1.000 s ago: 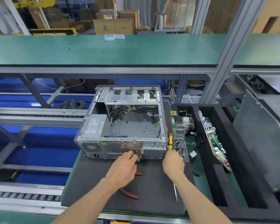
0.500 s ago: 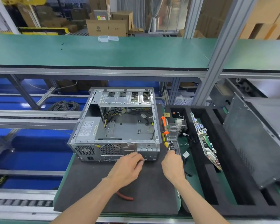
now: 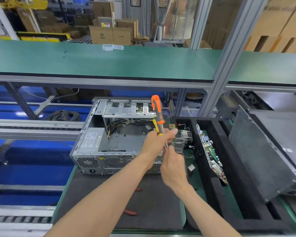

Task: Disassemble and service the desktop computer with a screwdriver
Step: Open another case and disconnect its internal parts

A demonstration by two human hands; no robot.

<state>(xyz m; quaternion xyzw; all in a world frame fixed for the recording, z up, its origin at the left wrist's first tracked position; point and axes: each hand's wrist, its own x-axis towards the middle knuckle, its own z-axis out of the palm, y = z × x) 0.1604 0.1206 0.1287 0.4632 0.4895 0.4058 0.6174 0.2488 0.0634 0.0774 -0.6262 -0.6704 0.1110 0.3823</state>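
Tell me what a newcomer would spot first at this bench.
The orange screwdriver stands out, raised handle-up in the left hand in front of the open computer case at centre. The right hand is just below it, near the shaft. To the right, a motherboard leans in a black foam tray.

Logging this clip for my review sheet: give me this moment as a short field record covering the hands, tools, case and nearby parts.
left hand: left hand grips two screwdrivers, handles up
tools held: orange screwdriver; yellow screwdriver
right hand: right hand just below the left, fingers at the shafts; grip unclear
case: open computer case on black mat, motherboard bay bare
power supply: power supply seated in the case's near left corner
motherboard: motherboard tilted in foam tray slot
other tool: red-handled pliers on mat
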